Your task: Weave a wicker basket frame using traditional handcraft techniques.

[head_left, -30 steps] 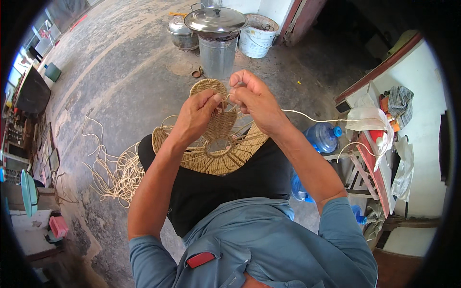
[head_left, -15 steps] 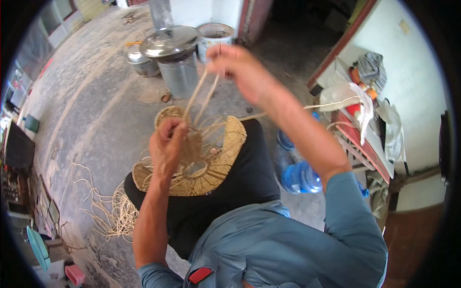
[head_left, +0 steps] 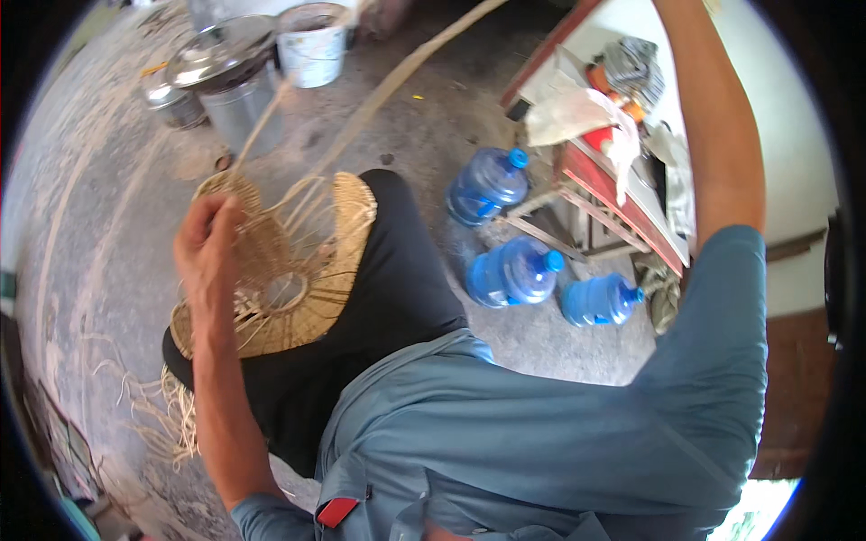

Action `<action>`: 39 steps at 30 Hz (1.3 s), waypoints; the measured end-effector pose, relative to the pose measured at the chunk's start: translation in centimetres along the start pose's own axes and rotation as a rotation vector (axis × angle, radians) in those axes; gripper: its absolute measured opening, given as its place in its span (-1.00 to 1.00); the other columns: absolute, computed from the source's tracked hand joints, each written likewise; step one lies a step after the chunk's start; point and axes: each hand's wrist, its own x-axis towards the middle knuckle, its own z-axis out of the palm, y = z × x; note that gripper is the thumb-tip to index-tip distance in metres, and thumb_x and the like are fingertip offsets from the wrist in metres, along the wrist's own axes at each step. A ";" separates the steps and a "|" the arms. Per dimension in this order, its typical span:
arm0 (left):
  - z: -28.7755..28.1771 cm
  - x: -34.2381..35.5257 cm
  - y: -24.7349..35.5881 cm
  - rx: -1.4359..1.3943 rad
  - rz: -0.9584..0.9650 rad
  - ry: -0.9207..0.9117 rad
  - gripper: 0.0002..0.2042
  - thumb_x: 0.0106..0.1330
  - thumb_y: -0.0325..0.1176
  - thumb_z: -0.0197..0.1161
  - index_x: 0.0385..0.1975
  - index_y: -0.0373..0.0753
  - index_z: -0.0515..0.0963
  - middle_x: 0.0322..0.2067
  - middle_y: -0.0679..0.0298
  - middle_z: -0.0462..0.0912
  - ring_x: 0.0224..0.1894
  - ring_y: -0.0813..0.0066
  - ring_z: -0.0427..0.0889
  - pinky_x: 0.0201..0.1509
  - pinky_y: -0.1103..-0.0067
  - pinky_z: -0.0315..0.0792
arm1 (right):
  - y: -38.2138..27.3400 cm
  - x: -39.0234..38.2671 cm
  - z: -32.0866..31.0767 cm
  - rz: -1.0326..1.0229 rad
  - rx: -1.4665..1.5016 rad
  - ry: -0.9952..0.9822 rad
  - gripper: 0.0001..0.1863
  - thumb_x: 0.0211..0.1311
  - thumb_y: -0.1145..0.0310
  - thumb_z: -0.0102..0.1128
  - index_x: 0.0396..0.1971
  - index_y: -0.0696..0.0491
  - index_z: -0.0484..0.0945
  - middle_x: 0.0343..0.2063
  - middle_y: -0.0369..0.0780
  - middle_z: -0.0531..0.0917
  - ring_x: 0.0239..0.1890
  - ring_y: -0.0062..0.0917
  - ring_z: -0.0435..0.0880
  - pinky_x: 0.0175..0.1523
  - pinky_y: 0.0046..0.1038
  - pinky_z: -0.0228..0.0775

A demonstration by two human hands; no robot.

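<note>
My left hand (head_left: 209, 230) is closed, thumb and finger pinched on cord at the upper left part of a straw-coloured woven piece (head_left: 343, 252), which lies over my black-trousered lap. The piece has a ring-shaped opening and loose radiating strands. Two long pale cords (head_left: 397, 77) run up from it past the top edge of the picture. My right forearm (head_left: 713, 126) is raised at the upper right; the hand itself is out of view beyond the top edge.
Steel pots (head_left: 221, 68) and a white bucket (head_left: 311, 50) stand at upper left. Several blue water jugs (head_left: 511, 275) are at my right, beside a wooden rack (head_left: 613, 225) with cloths and bags (head_left: 564, 117). Loose cord (head_left: 167, 424) lies on the floor at lower left.
My right hand has risen out of view, drawing the cords up into long lengths. My left hand and the woven piece appear further left as the view has shifted rightward.
</note>
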 end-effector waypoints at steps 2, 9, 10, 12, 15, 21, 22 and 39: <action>-0.2 0.0 0.1 0.012 0.065 -0.024 -0.81 0.43 -0.26 0.33 -0.31 -0.26 0.71 -0.42 0.47 0.68 -0.38 0.71 0.50 -0.29 0.64 0.34 | 3.7 -0.2 -5.6 -0.128 -0.527 -0.017 -0.86 0.30 0.33 0.26 -0.46 0.01 0.61 -0.58 -0.23 0.62 -0.49 -0.40 0.60 -0.33 -0.33 0.48; -0.3 1.2 1.1 -0.086 -0.194 -0.113 -0.78 0.26 -0.23 0.37 -0.45 -0.27 0.72 -0.53 0.39 0.69 -0.46 0.62 0.56 -0.31 0.59 0.40 | 16.4 -14.3 0.2 -0.016 -1.257 -0.166 -0.65 0.24 0.21 0.34 0.02 -0.06 0.78 -0.09 -0.17 0.83 -0.01 -0.34 0.81 0.13 -0.31 0.58; -0.3 1.2 1.3 -0.126 -0.234 -0.113 -0.81 0.26 -0.26 0.36 -0.45 -0.27 0.69 -0.51 0.36 0.70 -0.44 0.62 0.59 -0.28 0.60 0.42 | 17.3 -18.0 4.0 -0.087 -1.069 -0.213 -0.64 0.21 0.25 0.40 0.02 -0.06 0.78 -0.08 -0.20 0.83 -0.03 -0.39 0.81 0.15 -0.36 0.59; -0.4 1.0 1.6 -0.158 -0.224 -0.119 -0.84 0.29 -0.30 0.34 -0.39 -0.27 0.68 -0.47 0.35 0.70 -0.39 0.62 0.59 -0.25 0.61 0.42 | 17.3 -26.3 11.3 -0.218 -0.738 -0.501 -0.73 0.29 0.33 0.39 -0.02 -0.03 0.77 -0.15 -0.28 0.82 -0.11 -0.55 0.77 0.05 -0.46 0.59; -0.2 0.8 2.2 -0.229 -0.235 -0.133 -0.86 0.31 -0.34 0.31 -0.30 -0.27 0.67 -0.41 0.35 0.69 -0.32 0.63 0.60 -0.21 0.61 0.42 | 15.2 -37.7 20.7 0.026 -0.214 -0.766 -0.75 0.41 0.44 0.38 0.04 0.08 0.73 -0.11 -0.34 0.78 -0.05 -0.67 0.71 0.14 -0.50 0.56; -1.1 0.7 2.3 -0.269 -0.205 -0.185 -0.83 0.36 -0.29 0.29 -0.23 -0.25 0.67 -0.38 0.38 0.67 -0.30 0.62 0.58 -0.19 0.60 0.40 | 12.0 -45.7 29.0 0.219 -0.011 -0.845 -0.69 0.43 0.47 0.35 0.13 0.08 0.71 -0.07 -0.30 0.79 -0.03 -0.63 0.75 0.13 -0.53 0.59; -1.3 0.8 2.2 -0.223 -0.219 -0.215 -0.81 0.37 -0.26 0.29 -0.22 -0.25 0.68 -0.38 0.38 0.67 -0.30 0.62 0.58 -0.19 0.60 0.40 | 12.1 -45.7 29.2 0.288 0.002 -0.843 -0.70 0.44 0.48 0.34 0.13 0.11 0.71 -0.07 -0.28 0.80 -0.03 -0.62 0.76 0.12 -0.53 0.60; -3.7 -2.6 0.3 -0.071 -0.118 -0.115 -0.45 0.59 0.12 0.08 -0.14 -0.34 0.75 -0.24 0.25 0.72 -0.18 0.46 0.54 0.07 0.47 0.40 | 14.6 -42.9 29.4 0.310 -0.098 -1.079 -0.79 0.43 0.39 0.31 -0.03 0.14 0.74 -0.23 -0.24 0.81 -0.16 -0.60 0.73 0.01 -0.45 0.57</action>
